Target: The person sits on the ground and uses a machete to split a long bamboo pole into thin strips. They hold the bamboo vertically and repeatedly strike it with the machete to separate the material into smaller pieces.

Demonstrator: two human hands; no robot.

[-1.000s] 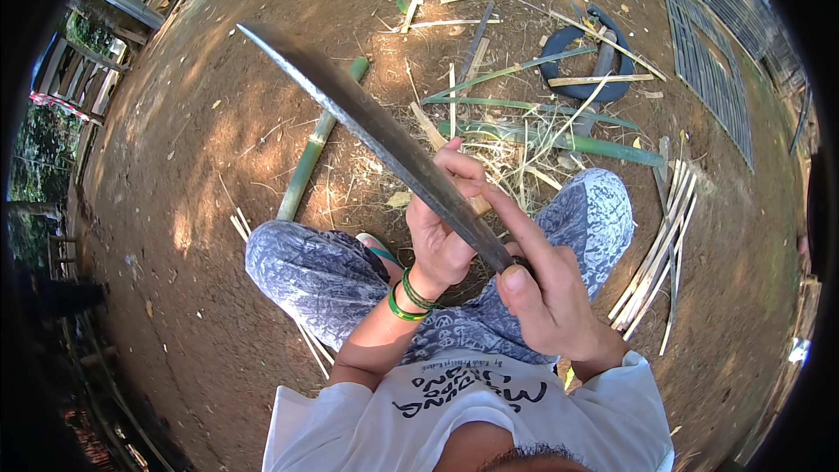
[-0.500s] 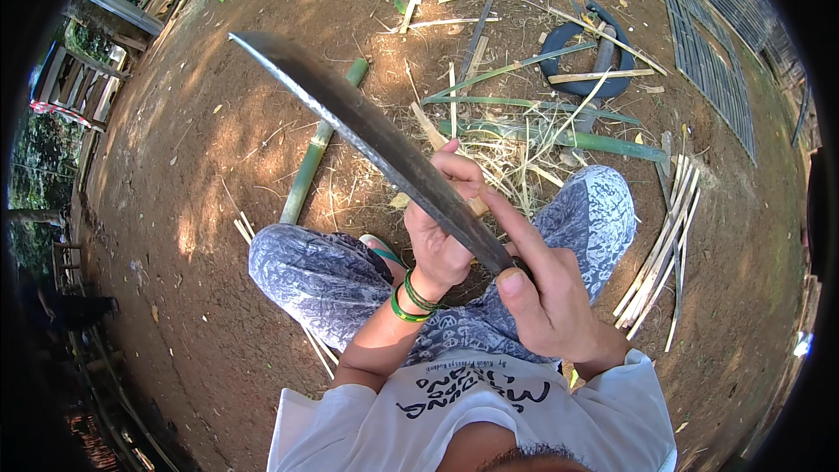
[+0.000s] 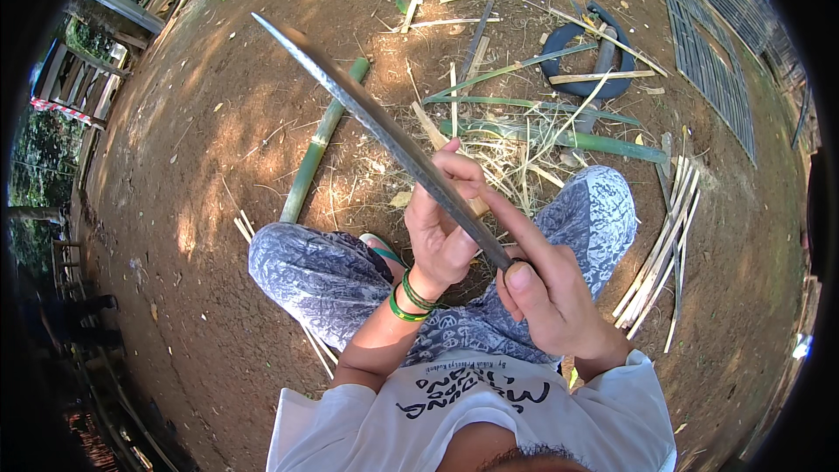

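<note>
My right hand (image 3: 552, 301) is closed round the handle end of a long machete (image 3: 384, 133), its thumb on top and its index finger stretched toward my left fingers. The dark blade slants up and to the left, seen nearly edge-on, with its tip far out over the ground. Behind the blade, my left hand (image 3: 440, 240) is closed round a pale bamboo strip (image 3: 428, 125). That strip pokes out beyond the left fingers, and a short bit of it shows between the two hands. The blade and fingers hide the rest. Green bands circle my left wrist.
A green bamboo pole (image 3: 312, 162) lies left of the blade, another (image 3: 612, 145) ahead to the right. Pale shavings (image 3: 524, 162) litter the ground between my knees. Split strips (image 3: 660, 253) lie beside my right knee. A black rubber ring (image 3: 551, 61) lies farther off, near slatted panels (image 3: 712, 61).
The machete blade has turned to be more edge-on, and its tip has shifted slightly right and away from me. My right wrist has rolled a little; my left hand stays in place.
</note>
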